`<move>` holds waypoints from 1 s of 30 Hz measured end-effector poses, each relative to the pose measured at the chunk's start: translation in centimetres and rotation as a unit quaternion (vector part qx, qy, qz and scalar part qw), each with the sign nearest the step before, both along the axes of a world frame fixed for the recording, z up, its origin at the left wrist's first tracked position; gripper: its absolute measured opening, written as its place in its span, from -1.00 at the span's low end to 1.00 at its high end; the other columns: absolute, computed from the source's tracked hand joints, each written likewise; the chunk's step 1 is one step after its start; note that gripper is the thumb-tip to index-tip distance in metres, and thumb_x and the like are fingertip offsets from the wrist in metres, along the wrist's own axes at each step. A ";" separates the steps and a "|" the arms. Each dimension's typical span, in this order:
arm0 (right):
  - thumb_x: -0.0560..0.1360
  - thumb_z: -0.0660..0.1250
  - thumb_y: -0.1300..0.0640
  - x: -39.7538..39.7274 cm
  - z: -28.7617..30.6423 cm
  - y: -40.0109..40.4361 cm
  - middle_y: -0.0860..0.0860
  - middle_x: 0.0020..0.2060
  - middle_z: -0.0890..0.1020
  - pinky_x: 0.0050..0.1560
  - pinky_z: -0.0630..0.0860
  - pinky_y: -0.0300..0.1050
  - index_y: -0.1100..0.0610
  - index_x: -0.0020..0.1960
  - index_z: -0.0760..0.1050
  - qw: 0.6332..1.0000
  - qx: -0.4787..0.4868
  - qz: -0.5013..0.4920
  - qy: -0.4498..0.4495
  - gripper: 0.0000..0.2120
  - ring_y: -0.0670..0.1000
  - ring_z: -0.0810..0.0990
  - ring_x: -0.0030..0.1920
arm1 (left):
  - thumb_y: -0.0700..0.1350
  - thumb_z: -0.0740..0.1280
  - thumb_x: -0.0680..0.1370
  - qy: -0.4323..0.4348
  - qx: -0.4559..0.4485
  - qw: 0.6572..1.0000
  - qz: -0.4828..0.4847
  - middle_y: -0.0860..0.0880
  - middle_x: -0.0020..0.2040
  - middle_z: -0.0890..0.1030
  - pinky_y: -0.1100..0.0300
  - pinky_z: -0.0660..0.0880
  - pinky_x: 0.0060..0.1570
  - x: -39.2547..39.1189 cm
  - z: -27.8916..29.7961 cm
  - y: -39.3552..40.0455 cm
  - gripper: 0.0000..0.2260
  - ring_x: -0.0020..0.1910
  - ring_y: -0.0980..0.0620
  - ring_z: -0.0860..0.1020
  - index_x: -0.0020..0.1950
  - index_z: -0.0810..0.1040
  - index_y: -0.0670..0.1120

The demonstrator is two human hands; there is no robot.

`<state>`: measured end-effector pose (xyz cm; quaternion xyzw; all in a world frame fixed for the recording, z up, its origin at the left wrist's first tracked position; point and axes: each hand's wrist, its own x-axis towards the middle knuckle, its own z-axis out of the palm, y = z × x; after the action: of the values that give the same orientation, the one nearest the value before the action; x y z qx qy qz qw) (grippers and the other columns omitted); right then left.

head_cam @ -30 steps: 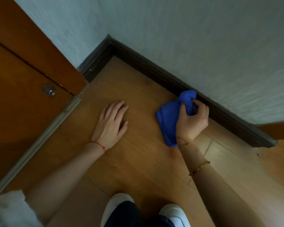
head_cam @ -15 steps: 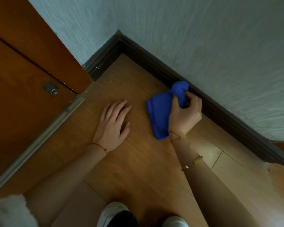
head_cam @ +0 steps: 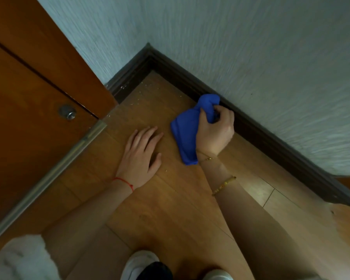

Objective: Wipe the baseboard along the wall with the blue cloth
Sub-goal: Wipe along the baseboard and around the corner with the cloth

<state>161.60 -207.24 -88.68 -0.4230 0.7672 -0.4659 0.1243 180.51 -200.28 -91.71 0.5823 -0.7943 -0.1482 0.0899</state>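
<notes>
A dark brown baseboard [head_cam: 271,138] runs along the foot of the pale textured wall, from the room corner down to the right. My right hand [head_cam: 215,131] grips a bunched blue cloth [head_cam: 187,126] and presses its top against the baseboard, a little right of the corner. The rest of the cloth hangs down onto the wooden floor beside my wrist. My left hand [head_cam: 141,156] lies flat on the floor with fingers spread, left of the cloth and holding nothing.
An orange-brown wooden door [head_cam: 28,98] with a round metal fitting [head_cam: 67,112] stands at the left, with a metal threshold strip [head_cam: 49,178] below it. White crumbs lie on the floor near the corner [head_cam: 148,57]. My white shoes [head_cam: 139,263] show at the bottom edge.
My right hand has slid the blue cloth leftward along the baseboard, closer to the corner. My left hand has stayed flat on the floor.
</notes>
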 end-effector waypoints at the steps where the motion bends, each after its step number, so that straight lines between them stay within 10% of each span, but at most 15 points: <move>1: 0.44 0.48 0.16 -0.4 -0.1 0.3 0.05 -0.06 0.62 -0.05 0.56 -0.22 0.21 0.06 0.60 1.000 0.001 -0.005 0.005 -0.78 -0.08 0.58 -0.11 | 0.07 0.11 0.62 0.002 0.001 1.000 0.002 -0.08 0.55 0.29 -0.12 0.07 0.56 0.0 0.0 0.0 -0.50 0.55 -0.07 0.21 0.54 0.31 -0.07; 5: 0.43 0.49 0.16 -4.0 -0.7 3.6 0.06 -0.09 0.64 -0.05 0.33 -0.57 0.20 0.04 0.61 0.998 -0.007 -0.043 0.045 -0.79 -0.17 0.51 -0.11 | 0.06 0.14 0.61 0.019 -0.006 1.000 0.002 -0.07 0.54 0.31 -0.12 0.08 0.56 0.1 -0.1 0.0 -0.51 0.55 -0.05 0.21 0.52 0.34 -0.06; 15: 0.43 0.50 0.18 -0.4 -0.3 0.6 0.06 -0.03 0.62 -0.03 0.50 -0.27 0.22 0.08 0.59 1.000 -0.001 0.001 0.019 -0.75 -0.05 0.59 -0.06 | 0.04 0.16 0.61 0.015 -0.011 1.000 0.000 -0.07 0.54 0.31 -0.12 0.08 0.56 0.2 -0.2 0.0 -0.51 0.54 -0.06 0.23 0.52 0.35 -0.07; 23: 0.44 0.47 0.16 -4.2 -1.1 4.3 0.08 -0.07 0.62 -0.03 0.36 -0.49 0.21 0.07 0.60 0.997 -0.005 -0.063 0.033 -0.77 -0.11 0.54 -0.10 | 0.05 0.15 0.62 0.023 -0.010 1.000 0.000 -0.06 0.54 0.31 -0.13 0.11 0.55 0.3 0.0 0.0 -0.52 0.55 -0.04 0.21 0.52 0.35 -0.06; 30: 0.42 0.50 0.18 -0.2 -0.4 0.2 0.07 -0.10 0.63 -0.09 0.45 -0.32 0.22 0.03 0.62 1.000 -0.016 -0.011 0.011 -0.78 -0.09 0.56 -0.14 | 0.07 0.12 0.62 0.019 0.005 1.000 -0.001 -0.07 0.54 0.31 -0.13 0.11 0.55 0.3 -0.3 -0.2 -0.50 0.54 -0.05 0.24 0.54 0.33 -0.06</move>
<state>161.37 -207.03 -89.12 -0.4213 0.7657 -0.4746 0.1045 180.84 -200.48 -92.05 0.5791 -0.7922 -0.1632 0.1023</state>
